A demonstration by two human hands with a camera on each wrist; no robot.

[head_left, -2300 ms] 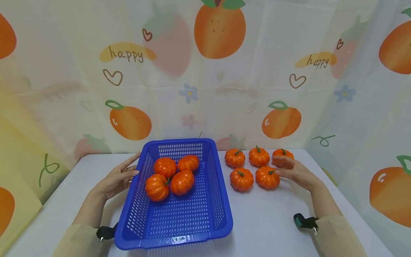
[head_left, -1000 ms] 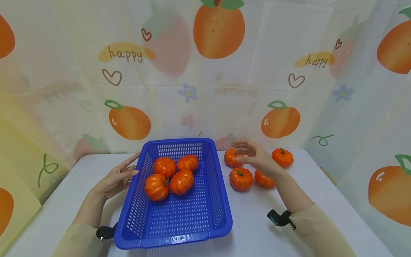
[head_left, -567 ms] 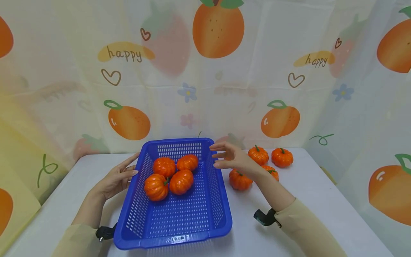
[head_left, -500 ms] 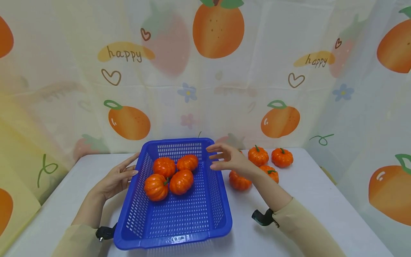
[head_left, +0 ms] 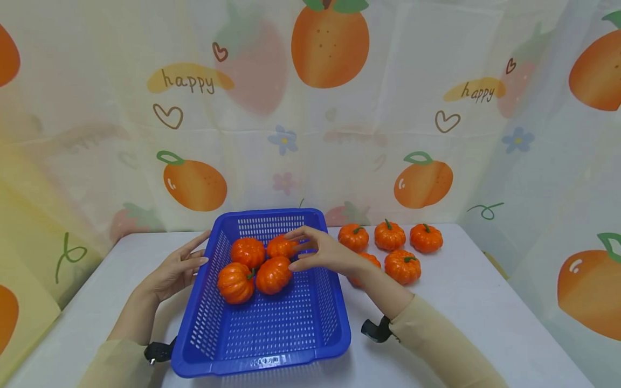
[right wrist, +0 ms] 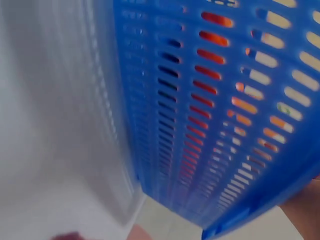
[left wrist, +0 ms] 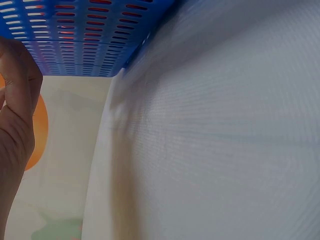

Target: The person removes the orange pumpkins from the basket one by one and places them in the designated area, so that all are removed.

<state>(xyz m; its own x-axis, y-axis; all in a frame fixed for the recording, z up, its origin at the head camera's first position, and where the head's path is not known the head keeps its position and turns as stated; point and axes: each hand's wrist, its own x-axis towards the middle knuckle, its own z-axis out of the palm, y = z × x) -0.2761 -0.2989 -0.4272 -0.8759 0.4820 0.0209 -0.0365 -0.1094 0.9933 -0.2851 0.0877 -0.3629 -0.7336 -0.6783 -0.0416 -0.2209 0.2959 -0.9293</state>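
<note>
A blue perforated plastic basket (head_left: pixel 264 364) stands on the white table with several small orange pumpkins in it. My left hand (head_left: pixel 173 275) rests along the basket's left side, fingers extended against it. Inside the basket's right half, my right hand (head_left: pixel 322 252) hovers with loosely bent fingers and nothing in its grasp. Its fingertips overlap the back right pumpkin (head_left: pixel 278 246), and the thumb is beside the front right pumpkin (head_left: pixel 273 276); contact cannot be told. A pumpkin (head_left: pixel 248 252) and another pumpkin (head_left: pixel 235 284) lie further left. The right wrist view catches orange through the slotted basket wall (right wrist: pixel 200 110).
Right of the basket, several green-stemmed pumpkins stand in two rows, among them a pumpkin (head_left: pixel 403 267) in front and a pumpkin (head_left: pixel 426 238) at the far right. My right forearm partly covers one pumpkin (head_left: pixel 371 260). A fruit-printed curtain (head_left: pixel 310 134) hangs behind the table (head_left: pixel 461 323).
My right hand has moved left, from the pumpkins on the table across the basket's right rim to above the pumpkins inside. The left hand and the basket have stayed in place.
</note>
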